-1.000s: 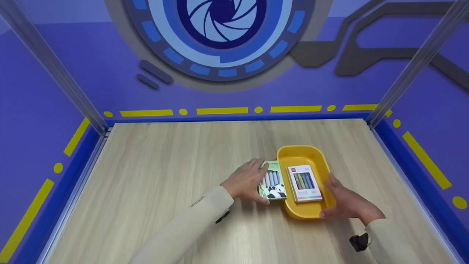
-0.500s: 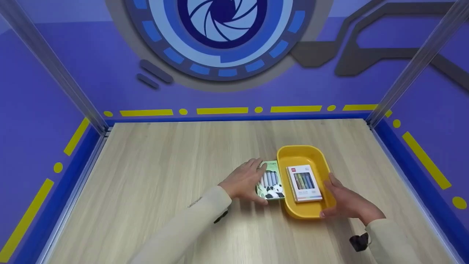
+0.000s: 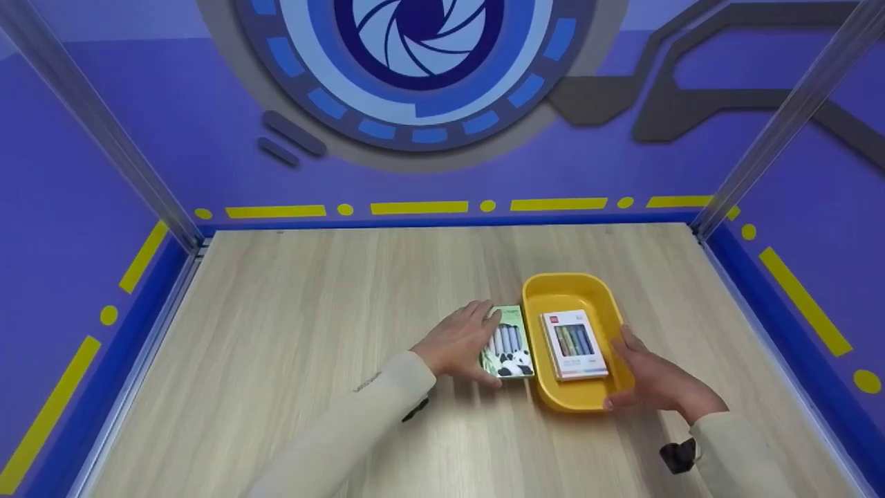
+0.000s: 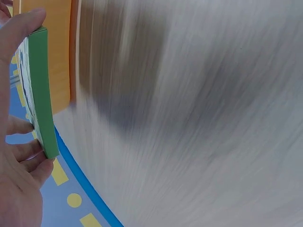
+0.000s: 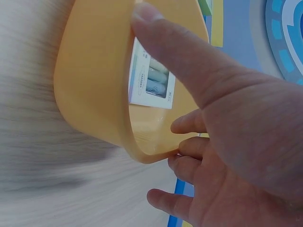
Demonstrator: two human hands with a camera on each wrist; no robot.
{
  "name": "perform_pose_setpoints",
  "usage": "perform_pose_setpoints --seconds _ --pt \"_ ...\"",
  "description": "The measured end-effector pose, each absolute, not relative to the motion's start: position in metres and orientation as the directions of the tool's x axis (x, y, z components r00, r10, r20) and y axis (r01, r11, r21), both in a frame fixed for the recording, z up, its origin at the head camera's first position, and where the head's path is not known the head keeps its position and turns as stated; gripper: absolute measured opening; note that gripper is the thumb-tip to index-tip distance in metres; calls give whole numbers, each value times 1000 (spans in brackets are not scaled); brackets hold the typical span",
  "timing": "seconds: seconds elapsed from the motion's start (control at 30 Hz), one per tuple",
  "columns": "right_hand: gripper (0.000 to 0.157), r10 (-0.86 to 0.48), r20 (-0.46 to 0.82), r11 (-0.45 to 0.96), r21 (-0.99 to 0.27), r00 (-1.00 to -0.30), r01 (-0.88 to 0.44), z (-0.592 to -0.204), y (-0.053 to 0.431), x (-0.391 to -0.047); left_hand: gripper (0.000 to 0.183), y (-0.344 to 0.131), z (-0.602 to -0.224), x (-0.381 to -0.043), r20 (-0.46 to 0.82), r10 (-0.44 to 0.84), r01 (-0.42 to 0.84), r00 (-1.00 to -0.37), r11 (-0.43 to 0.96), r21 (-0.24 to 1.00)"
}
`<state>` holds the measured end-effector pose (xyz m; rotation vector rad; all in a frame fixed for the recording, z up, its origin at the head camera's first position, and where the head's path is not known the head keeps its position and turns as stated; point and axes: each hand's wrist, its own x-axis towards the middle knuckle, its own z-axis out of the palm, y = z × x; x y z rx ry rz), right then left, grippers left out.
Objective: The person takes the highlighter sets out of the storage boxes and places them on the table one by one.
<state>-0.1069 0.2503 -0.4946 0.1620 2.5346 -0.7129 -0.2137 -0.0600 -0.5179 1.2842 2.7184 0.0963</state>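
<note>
In the head view my left hand [image 3: 462, 344] grips a green box of crayons [image 3: 510, 346] with a panda print, just left of a yellow plastic bin [image 3: 568, 400]. The left wrist view shows the green box [image 4: 43, 94] pinched by its ends between thumb and fingers, raised over the table. My right hand [image 3: 653, 377] holds the bin's right side; its thumb [image 5: 175, 52] lies on the rim in the right wrist view, with some fingers along the rim. Inside the bin a white box of crayons [image 3: 574, 346] lies window side up.
The wooden table [image 3: 332, 311] is bounded by a purple back wall [image 3: 429, 187] and side walls with metal corner posts. A dark wrist device [image 3: 677, 456] sits by the right sleeve.
My left hand has drawn the green box slightly left, so it no longer overlaps the bin's left rim in the head view. The right hand and bin stay put.
</note>
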Motion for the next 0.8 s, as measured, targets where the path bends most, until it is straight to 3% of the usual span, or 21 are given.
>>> perform_pose_setpoints --seconds 0.5,0.8 --pt "120 -44 -445 880 -441 -895 175 -495 249 -105 115 -58 -530 -212 -106 783 774 -613 622 117" --pt "119 -11 -459 872 -440 -889 216 -496 249 -105 117 -57 -536 -210 -135 776 765 -616 630 131"
